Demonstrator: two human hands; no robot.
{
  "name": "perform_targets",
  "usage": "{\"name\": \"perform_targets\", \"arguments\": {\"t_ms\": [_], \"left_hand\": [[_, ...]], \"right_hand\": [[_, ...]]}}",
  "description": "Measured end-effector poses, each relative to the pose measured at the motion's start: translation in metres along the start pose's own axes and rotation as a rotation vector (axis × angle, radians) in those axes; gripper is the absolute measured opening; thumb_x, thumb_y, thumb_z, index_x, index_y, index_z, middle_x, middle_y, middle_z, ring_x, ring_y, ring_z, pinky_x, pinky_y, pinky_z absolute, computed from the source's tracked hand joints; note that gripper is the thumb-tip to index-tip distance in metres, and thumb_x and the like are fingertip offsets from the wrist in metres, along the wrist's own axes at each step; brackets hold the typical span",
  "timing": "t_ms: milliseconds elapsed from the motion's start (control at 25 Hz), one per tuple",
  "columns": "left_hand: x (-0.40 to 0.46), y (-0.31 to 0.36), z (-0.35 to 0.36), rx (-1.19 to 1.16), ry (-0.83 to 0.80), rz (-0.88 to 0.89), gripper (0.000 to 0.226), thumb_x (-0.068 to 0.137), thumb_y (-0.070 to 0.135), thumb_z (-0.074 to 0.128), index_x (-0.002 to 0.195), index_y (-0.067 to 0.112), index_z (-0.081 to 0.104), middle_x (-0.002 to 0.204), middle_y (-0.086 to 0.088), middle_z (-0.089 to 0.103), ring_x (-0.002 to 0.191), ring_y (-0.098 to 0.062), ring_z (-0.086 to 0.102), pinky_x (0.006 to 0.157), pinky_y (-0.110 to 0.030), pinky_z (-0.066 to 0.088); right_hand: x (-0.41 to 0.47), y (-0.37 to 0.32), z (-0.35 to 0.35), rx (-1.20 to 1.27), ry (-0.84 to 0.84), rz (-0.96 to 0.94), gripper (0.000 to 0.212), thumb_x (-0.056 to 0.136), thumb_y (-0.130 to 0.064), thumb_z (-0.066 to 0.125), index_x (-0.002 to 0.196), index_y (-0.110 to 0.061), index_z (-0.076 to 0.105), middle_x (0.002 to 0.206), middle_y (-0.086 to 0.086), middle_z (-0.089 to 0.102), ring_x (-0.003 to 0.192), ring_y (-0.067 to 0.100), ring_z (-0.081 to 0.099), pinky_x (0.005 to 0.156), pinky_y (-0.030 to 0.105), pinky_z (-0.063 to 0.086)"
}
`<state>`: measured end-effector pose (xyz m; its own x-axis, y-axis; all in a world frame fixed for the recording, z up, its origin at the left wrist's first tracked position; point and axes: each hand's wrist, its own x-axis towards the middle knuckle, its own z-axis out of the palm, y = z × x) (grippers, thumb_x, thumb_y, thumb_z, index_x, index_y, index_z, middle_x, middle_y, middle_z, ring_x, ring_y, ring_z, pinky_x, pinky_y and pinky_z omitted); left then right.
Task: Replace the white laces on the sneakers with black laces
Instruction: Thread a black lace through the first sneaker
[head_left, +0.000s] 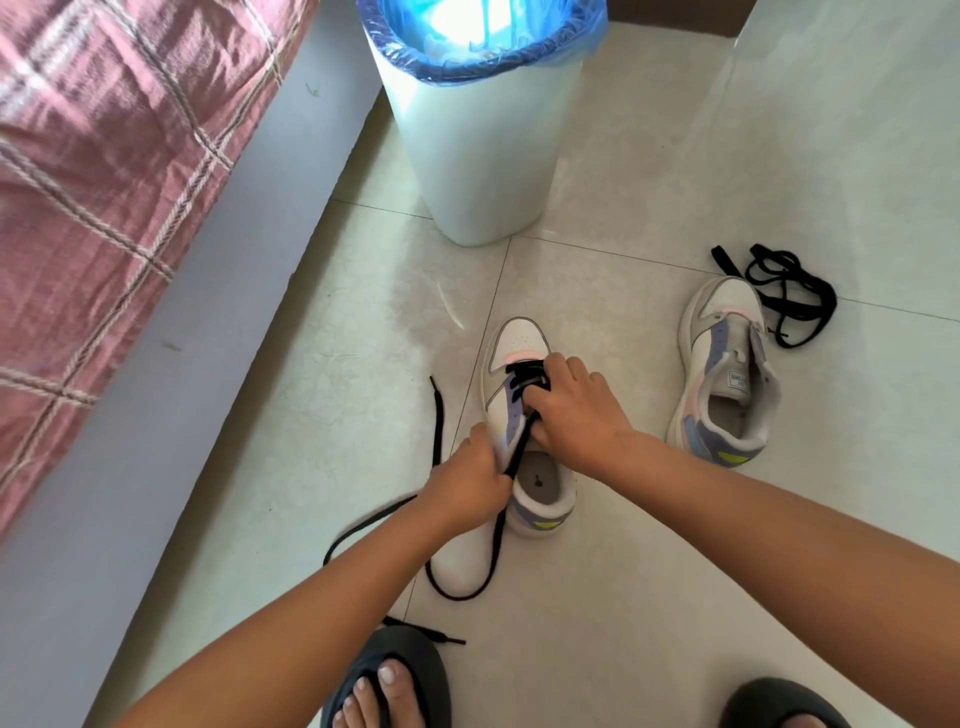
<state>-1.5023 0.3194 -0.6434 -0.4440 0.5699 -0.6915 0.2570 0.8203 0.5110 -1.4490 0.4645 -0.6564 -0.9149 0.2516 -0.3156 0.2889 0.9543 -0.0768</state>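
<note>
A white sneaker (519, 343) with lilac panels stands on the floor tiles, toe pointing away from me. A black lace (496, 540) crosses its lowest eyelets, and its loose ends trail over the floor to the left and towards my feet. My left hand (470, 480) grips the shoe's left side and pinches the lace there. My right hand (569, 410) rests over the tongue, fingers curled at the eyelets on the lace. A second sneaker (722, 374) stands to the right without a lace. Beside its toe lies another black lace (789, 291) in a loose tangle.
A white bin (483, 156) with a blue liner stands just beyond the shoes. A bed with a pink checked cover (104, 182) and a grey base runs along the left. My feet in dark slippers (389, 675) are at the bottom edge.
</note>
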Motion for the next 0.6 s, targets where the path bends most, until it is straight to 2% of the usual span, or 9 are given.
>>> {"name": "perform_targets", "arguments": {"t_ms": [80,160,280,360,440,520,600], "left_hand": [[0.002,-0.005,-0.005,-0.067,-0.016,-0.030,0.039,0.089,0.012,0.044,0.126,0.012,0.032,0.098,-0.013,0.055,0.086,-0.026,0.055,0.078,-0.038,0.047],[0.003,-0.006,-0.009,-0.096,0.060,-0.048,0.036,0.091,0.012,0.040,0.127,0.013,0.033,0.092,-0.014,0.056,0.078,-0.025,0.053,0.071,-0.036,0.045],[0.004,-0.001,-0.019,-0.071,0.217,-0.016,0.037,0.093,0.016,0.037,0.130,0.014,0.038,0.103,-0.010,0.058,0.075,-0.022,0.054,0.070,-0.034,0.044],[0.006,0.009,-0.027,-0.054,0.257,0.028,0.029,0.095,0.019,0.036,0.122,0.014,0.044,0.108,-0.008,0.056,0.076,-0.019,0.053,0.067,-0.032,0.043],[0.009,0.020,-0.034,-0.049,0.280,0.067,0.021,0.097,0.021,0.036,0.113,0.014,0.048,0.106,-0.005,0.056,0.077,-0.017,0.052,0.065,-0.030,0.041],[0.011,0.032,-0.038,-0.074,0.337,0.111,0.018,0.097,0.022,0.037,0.108,0.015,0.050,0.104,-0.002,0.056,0.078,-0.014,0.052,0.066,-0.028,0.040],[0.014,0.045,-0.041,-0.087,0.474,0.208,0.017,0.097,0.023,0.040,0.104,0.015,0.054,0.100,0.001,0.054,0.080,-0.013,0.052,0.069,-0.026,0.039]], "right_hand": [[-0.003,0.007,-0.008,0.245,-0.010,-0.002,0.019,0.086,-0.025,0.052,0.100,-0.015,0.061,0.122,0.006,0.038,0.110,0.026,0.034,0.082,0.033,0.031],[-0.008,0.017,-0.024,0.632,-0.032,0.020,0.005,0.084,-0.023,0.058,0.082,-0.019,0.060,0.116,0.000,0.043,0.111,0.020,0.035,0.090,0.030,0.032],[-0.014,0.035,-0.054,1.088,-0.067,0.061,0.012,0.084,-0.024,0.065,0.076,-0.014,0.065,0.098,-0.001,0.062,0.097,0.014,0.056,0.085,0.025,0.042],[-0.017,0.047,-0.076,1.287,0.008,0.071,0.019,0.087,-0.024,0.063,0.073,-0.012,0.068,0.079,-0.001,0.068,0.080,0.009,0.062,0.081,0.021,0.050],[-0.016,0.057,-0.091,1.459,0.067,0.098,0.024,0.090,-0.019,0.059,0.068,-0.014,0.066,0.067,-0.003,0.065,0.069,0.007,0.060,0.075,0.019,0.053],[-0.015,0.066,-0.100,1.575,0.090,0.141,0.024,0.092,-0.018,0.056,0.069,-0.015,0.063,0.064,-0.003,0.061,0.066,0.008,0.057,0.075,0.023,0.054],[-0.014,0.073,-0.107,1.615,0.106,0.174,0.020,0.093,-0.018,0.055,0.074,-0.015,0.061,0.066,-0.003,0.059,0.066,0.008,0.056,0.079,0.028,0.052]]}}
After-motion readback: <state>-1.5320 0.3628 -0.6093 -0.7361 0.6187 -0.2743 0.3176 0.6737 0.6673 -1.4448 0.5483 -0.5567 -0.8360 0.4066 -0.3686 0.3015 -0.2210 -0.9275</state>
